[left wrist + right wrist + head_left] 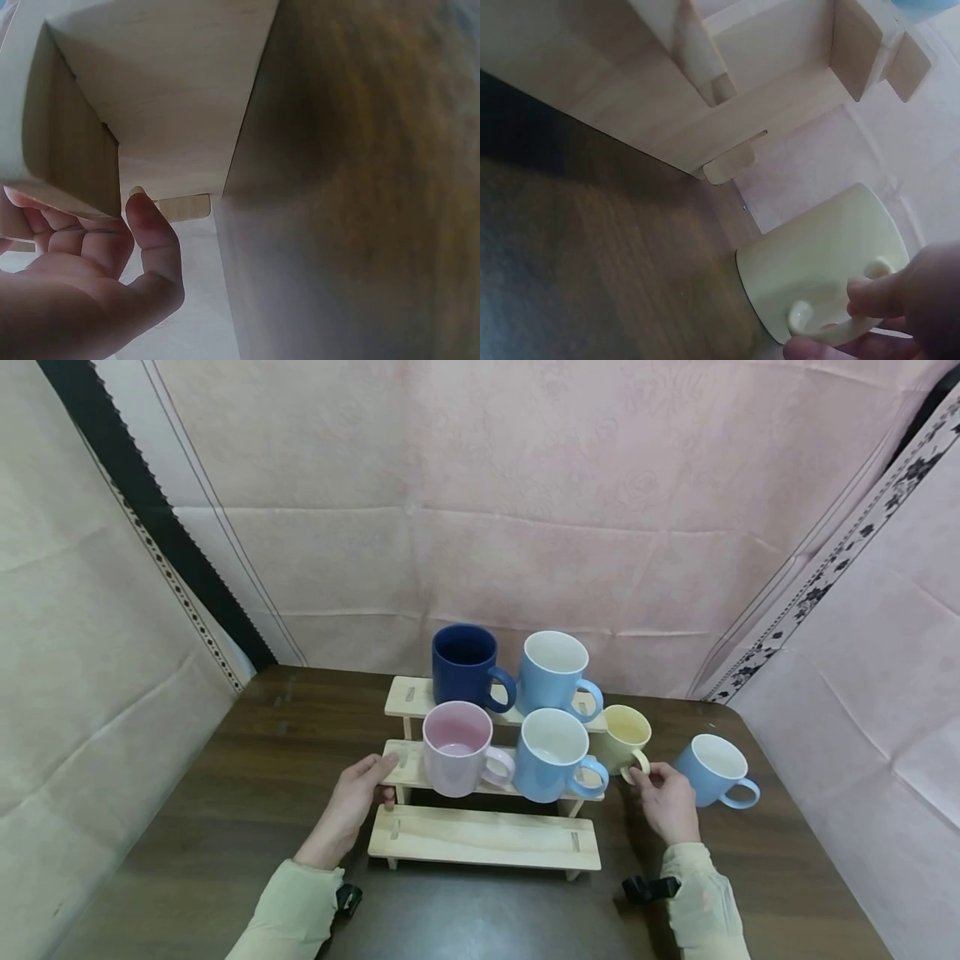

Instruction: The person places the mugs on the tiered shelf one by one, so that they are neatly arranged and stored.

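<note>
A three-step wooden rack (483, 839) stands on the table. My left hand (358, 797) grips the left end of its middle shelf, fingers and thumb around the board, as the left wrist view (82, 262) also shows. To the right of the rack, my right hand (667, 802) pinches the handle of a pale yellow mug (621, 735). In the right wrist view the thumb and fingers close round that handle (840, 326). A pink mug (453, 760) and a light blue mug (551, 764) sit on the middle shelf. The top shelf bears a navy mug (461, 672) and another light blue mug (551, 672).
A third light blue mug (712, 772) stands on the dark wooden table (225, 827), just right of my right hand. Pale cloth (525, 527) hangs behind the table and along both sides. The rack's lowest shelf (487, 835) bears no mug.
</note>
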A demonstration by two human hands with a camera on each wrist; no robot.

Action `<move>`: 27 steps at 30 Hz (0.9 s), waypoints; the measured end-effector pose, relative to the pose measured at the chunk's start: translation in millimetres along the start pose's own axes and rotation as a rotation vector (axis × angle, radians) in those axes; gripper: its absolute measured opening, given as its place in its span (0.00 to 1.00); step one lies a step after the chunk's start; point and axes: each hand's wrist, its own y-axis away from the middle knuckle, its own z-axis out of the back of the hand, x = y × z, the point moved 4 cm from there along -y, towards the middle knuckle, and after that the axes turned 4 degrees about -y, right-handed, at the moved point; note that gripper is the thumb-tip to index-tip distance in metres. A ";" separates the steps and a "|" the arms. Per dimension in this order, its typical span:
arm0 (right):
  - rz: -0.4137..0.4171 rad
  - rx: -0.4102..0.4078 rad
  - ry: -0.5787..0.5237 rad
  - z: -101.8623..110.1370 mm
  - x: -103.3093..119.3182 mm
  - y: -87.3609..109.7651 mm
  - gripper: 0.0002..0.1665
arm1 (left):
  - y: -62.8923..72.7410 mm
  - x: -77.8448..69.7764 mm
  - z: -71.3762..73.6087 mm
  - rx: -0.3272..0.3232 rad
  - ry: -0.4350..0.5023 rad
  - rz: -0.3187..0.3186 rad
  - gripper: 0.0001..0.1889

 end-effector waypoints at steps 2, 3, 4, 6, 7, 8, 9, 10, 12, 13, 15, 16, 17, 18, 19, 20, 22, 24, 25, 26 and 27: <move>-0.011 0.001 -0.018 -0.2 -2.2 1.4 0.15 | 0.2 0.5 -0.3 0.003 0.004 0.000 0.20; -0.014 0.000 -0.023 -0.2 -3.0 2.1 0.15 | 0.4 0.6 -0.4 0.004 0.007 0.001 0.20; -0.016 -0.002 -0.026 -0.2 -3.5 2.7 0.16 | 0.6 0.8 -0.3 0.003 0.007 0.002 0.20; -0.018 -0.002 -0.033 0.0 -4.2 3.8 0.18 | 0.9 0.9 -0.2 0.001 0.008 0.004 0.20; -0.019 0.001 -0.036 0.1 -4.5 4.4 0.20 | 1.0 0.9 0.0 0.000 0.007 0.005 0.20; -0.021 0.007 -0.036 0.1 -4.8 5.0 0.22 | 1.1 1.1 0.1 0.000 0.007 0.007 0.20; -0.024 0.014 -0.035 0.1 -5.0 5.6 0.25 | 1.3 1.1 0.3 -0.002 0.008 0.007 0.20; -0.029 0.021 -0.034 0.2 -5.2 6.4 0.27 | 1.2 1.1 0.4 -0.002 0.007 0.007 0.20; -0.037 0.035 -0.028 0.5 -5.2 8.0 0.29 | 1.1 0.9 0.3 0.001 0.010 0.005 0.20; -0.038 0.038 -0.022 0.9 -5.0 8.8 0.29 | 1.1 0.8 0.2 0.002 0.012 0.003 0.20; -0.037 0.040 -0.019 2.0 -4.0 10.3 0.27 | 1.0 0.6 -0.2 0.005 0.019 -0.001 0.20; -0.035 0.039 -0.020 2.7 -3.2 10.9 0.26 | 1.0 0.4 -0.4 0.006 0.020 -0.003 0.20; -0.031 0.037 -0.020 3.4 -2.8 11.3 0.24 | 1.2 0.3 -0.6 0.007 0.021 -0.004 0.20; -0.027 0.032 -0.020 4.2 -2.4 11.6 0.23 | 1.4 0.3 -0.7 0.006 0.022 -0.005 0.20; -0.020 0.028 -0.020 5.0 -2.0 12.0 0.21 | 1.6 0.2 -0.8 0.005 0.022 -0.005 0.20; -0.012 0.022 -0.019 5.9 -1.5 12.4 0.20 | 1.7 0.1 -0.8 0.004 0.020 -0.007 0.20; 0.002 0.007 -0.002 7.7 -1.4 13.2 0.19 | 2.0 -0.1 -0.8 0.002 0.018 -0.007 0.20; 0.016 -0.008 0.017 9.3 -1.6 14.1 0.18 | 2.2 -0.6 -0.8 0.003 0.014 -0.008 0.20; 0.022 -0.014 0.021 10.0 -2.0 14.5 0.17 | 2.1 -0.8 -0.7 0.004 0.012 -0.008 0.20; 0.026 -0.018 0.025 10.5 -2.4 14.8 0.17 | 2.2 -1.1 -0.6 0.004 0.011 -0.008 0.20; 0.028 -0.021 0.029 10.9 -3.0 15.0 0.17 | 2.3 -1.4 -0.7 0.005 0.009 -0.007 0.20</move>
